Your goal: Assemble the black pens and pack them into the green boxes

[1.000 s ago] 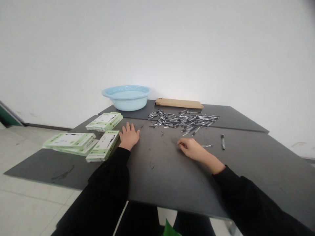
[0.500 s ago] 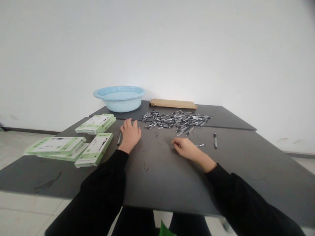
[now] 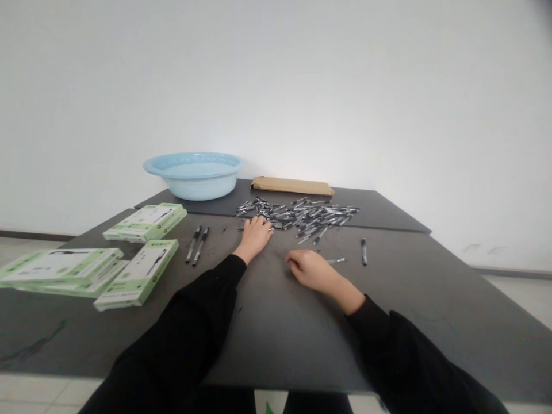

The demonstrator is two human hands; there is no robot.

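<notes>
The left hand [image 3: 256,234] is touching the near left edge of the pile of clear-barrelled pens [image 3: 322,217], fingers slightly spread; its grip cannot be told. The right hand [image 3: 311,269] is resting with bent fingers, contents hidden. Two pens [image 3: 200,246] are lying left, beside a green-and-white pen box [image 3: 138,275].

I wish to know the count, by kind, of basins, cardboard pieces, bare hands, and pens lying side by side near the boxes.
Blue basin: 1
Cardboard piece: 1
Hands, left hand and right hand: 2
Side-by-side pens: 2
Total: 6
</notes>
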